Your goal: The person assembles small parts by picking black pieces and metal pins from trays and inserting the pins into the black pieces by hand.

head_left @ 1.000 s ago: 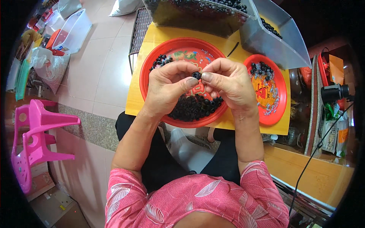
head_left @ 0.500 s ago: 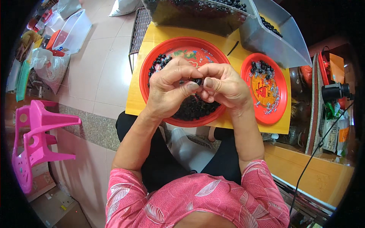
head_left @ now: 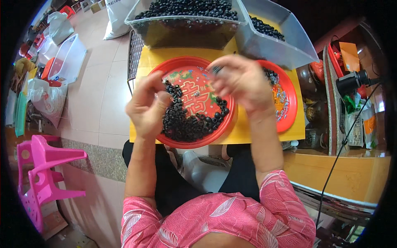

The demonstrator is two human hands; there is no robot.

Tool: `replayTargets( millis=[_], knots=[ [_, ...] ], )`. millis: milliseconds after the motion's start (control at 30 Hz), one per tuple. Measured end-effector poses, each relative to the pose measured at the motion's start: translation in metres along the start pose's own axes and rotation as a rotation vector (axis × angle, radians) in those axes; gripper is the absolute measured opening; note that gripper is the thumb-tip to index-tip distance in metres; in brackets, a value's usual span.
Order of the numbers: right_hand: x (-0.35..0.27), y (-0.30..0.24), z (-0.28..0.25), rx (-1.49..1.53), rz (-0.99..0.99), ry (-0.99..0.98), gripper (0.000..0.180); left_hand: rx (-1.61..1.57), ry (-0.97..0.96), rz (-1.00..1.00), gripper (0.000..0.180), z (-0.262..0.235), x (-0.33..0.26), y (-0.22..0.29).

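Over the right side of the large red tray (head_left: 232, 108), my right hand (head_left: 244, 82) is blurred by motion and pinches a small black round piece (head_left: 217, 70) between thumb and fingers. My left hand (head_left: 147, 109) hovers above the tray's left rim, fingers curled but apart from the thumb, with nothing visible in it. Many small black ring-shaped pieces (head_left: 182, 124) lie heaped along the left and near sides of the tray. A smaller red tray (head_left: 292, 113), partly behind my right hand, holds more black pieces and small clear, shiny parts (head_left: 283, 103).
Two clear plastic bins (head_left: 186, 31) (head_left: 285, 47) with black pieces stand at the yellow table's (head_left: 142, 66) far side. To the right, a black device (head_left: 351, 82) with a cable sits by a cluttered shelf. A pink plastic stool (head_left: 49, 169) stands at left.
My hands have moved apart from their meeting point over the large tray. The black piece stays in my right hand. The view has shifted, so more of the bins shows.
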State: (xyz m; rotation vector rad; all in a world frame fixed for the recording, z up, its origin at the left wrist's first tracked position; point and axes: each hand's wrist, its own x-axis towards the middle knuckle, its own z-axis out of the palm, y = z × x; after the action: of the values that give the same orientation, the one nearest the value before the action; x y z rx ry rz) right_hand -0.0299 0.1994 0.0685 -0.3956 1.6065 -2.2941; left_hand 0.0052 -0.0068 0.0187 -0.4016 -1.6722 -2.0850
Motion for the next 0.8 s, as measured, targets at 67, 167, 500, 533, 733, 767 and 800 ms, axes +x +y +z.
replayTargets(
  millis=[67, 167, 500, 533, 733, 767, 800],
  knots=[
    [0.011, -0.032, -0.044, 0.019, -0.216, 0.109, 0.020, 0.099, 0.238, 0.061, 0.024, -0.020, 0.013, -0.010],
    [0.034, -0.088, -0.116, 0.123, -0.195, 0.233, 0.022, 0.218, 0.385, -0.085, 0.023, -0.052, 0.028, -0.030],
    [-0.059, -0.018, -0.081, -1.033, -0.244, 0.721, 0.016, -0.063, 0.291, -0.305, 0.024, -0.064, 0.013, -0.045],
    [-0.066, -0.003, -0.080, -1.115, -0.293, 0.688, 0.015, -0.033, 0.306, -0.324, 0.024, -0.067, 0.008, -0.049],
    [-0.097, 0.031, -0.049, -1.007, -0.278, 0.519, 0.014, 0.242, 0.314, -0.286, 0.025, -0.064, 0.008, -0.058],
    [-0.100, 0.034, -0.045, -0.987, -0.300, 0.430, 0.013, 0.267, 0.324, -0.290, 0.025, -0.065, 0.008, -0.059],
    [-0.104, 0.034, -0.039, -0.975, -0.303, 0.415, 0.013, 0.288, 0.338, -0.293, 0.025, -0.065, 0.009, -0.058]
  ],
)
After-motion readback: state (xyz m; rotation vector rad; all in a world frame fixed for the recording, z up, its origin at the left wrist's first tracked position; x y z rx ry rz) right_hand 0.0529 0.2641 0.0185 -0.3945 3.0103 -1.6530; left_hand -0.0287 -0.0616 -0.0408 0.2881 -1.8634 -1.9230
